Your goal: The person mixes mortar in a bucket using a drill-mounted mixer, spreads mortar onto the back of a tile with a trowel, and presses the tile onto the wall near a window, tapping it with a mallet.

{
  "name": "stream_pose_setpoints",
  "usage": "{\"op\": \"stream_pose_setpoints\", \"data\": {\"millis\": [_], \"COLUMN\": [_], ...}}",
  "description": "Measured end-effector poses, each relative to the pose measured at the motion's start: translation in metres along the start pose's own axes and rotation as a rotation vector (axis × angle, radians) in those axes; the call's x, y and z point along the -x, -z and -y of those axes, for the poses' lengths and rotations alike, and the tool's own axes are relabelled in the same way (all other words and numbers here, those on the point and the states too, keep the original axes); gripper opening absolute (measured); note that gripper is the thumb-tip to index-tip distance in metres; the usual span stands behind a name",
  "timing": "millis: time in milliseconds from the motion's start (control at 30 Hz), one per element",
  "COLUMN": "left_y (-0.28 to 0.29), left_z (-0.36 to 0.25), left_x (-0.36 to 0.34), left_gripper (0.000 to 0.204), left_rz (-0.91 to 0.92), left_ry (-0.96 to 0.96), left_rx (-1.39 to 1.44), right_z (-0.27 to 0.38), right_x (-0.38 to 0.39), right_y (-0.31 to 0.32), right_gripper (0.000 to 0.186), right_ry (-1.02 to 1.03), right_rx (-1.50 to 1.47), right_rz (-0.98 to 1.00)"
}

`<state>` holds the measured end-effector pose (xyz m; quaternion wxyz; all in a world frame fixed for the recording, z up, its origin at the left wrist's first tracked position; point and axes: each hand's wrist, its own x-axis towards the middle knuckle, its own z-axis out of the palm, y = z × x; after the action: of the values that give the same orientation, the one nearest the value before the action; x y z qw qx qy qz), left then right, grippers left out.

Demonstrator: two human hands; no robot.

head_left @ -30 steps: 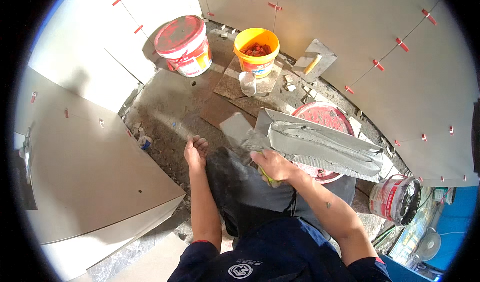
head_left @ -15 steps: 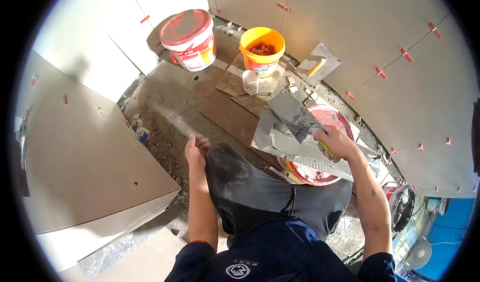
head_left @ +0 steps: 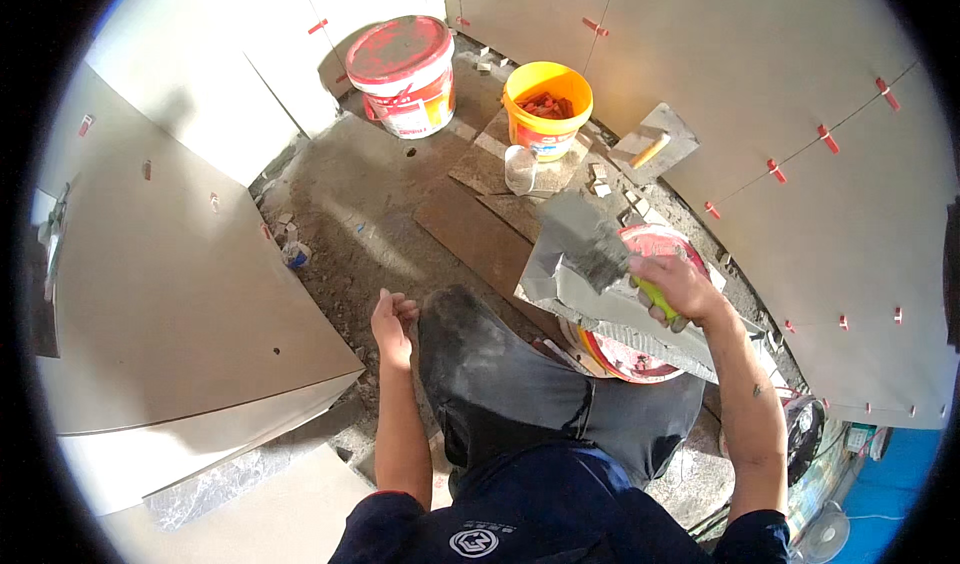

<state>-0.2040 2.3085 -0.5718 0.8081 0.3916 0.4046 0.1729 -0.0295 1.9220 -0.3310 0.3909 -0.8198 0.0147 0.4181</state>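
Observation:
My right hand (head_left: 678, 289) is closed on the lime-green handle (head_left: 650, 299) of a trowel, whose blade (head_left: 590, 244) is smeared with grey mortar. The blade is over a long, narrow tile piece (head_left: 543, 274) coated in mortar, lying across a red-rimmed bucket (head_left: 632, 364). Whether blade and tile touch, I cannot tell. My left hand (head_left: 393, 324) rests beside my dark-trousered knee (head_left: 460, 344), fingers loosely curled and slightly apart, with nothing visible in them.
A lidded red-and-white bucket (head_left: 400, 104) and a yellow bucket (head_left: 548, 99) of red clips stand toward the back. Another trowel (head_left: 665, 134) leans by the right tiled wall (head_left: 820, 234). A tiled ledge (head_left: 180, 304) is at left; a dirty bucket (head_left: 800, 434) and a fan (head_left: 825, 534) sit lower right.
My right hand carried the trowel up and to the right, bringing its blade over the coated tile piece. Its grip is unchanged. My left hand stays by my knee.

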Motion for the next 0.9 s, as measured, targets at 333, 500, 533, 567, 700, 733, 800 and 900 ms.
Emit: {"op": "stream_pose_setpoints", "data": {"millis": [333,500,533,567,700,733,800,900], "left_y": [0.0,-0.011,-0.01,-0.008,0.009,0.013,0.021,0.026], "left_z": [0.002,-0.007,-0.007,-0.005,0.008,0.012,0.02,0.028], "left_x": [0.008,0.008,0.008,0.008,0.002,0.0,-0.004,-0.007], "left_gripper": [0.04,0.038,0.039,0.039,0.045,0.045,0.045,0.044], "left_rz": [0.017,-0.117,-0.144,-0.137,-0.129,-0.118,-0.103,-0.034], "left_ry": [0.049,0.004,0.021,0.015,0.003,0.025,0.019,0.044], "left_rx": [0.086,-0.096,-0.074,-0.069,-0.104,-0.129,-0.067,0.058], "right_z": [-0.005,-0.015,-0.015,-0.015,-0.012,-0.011,-0.012,-0.015], "right_x": [-0.042,-0.011,-0.004,0.003,0.028,0.031,0.037,0.034], "right_y": [-0.076,-0.047,-0.039,-0.03,-0.003,0.0,0.002,-0.003], "right_gripper": [0.041,0.038,0.037,0.037,0.041,0.041,0.04,0.04], "right_ry": [0.015,0.153,0.18,0.158,0.054,-0.001,-0.039,-0.057], "right_rx": [-0.385,-0.31,-0.205,-0.088,0.211,0.264,0.308,0.298], "right_rz": [0.36,0.273,0.141,0.001,-0.327,-0.331,-0.335,-0.282]}}
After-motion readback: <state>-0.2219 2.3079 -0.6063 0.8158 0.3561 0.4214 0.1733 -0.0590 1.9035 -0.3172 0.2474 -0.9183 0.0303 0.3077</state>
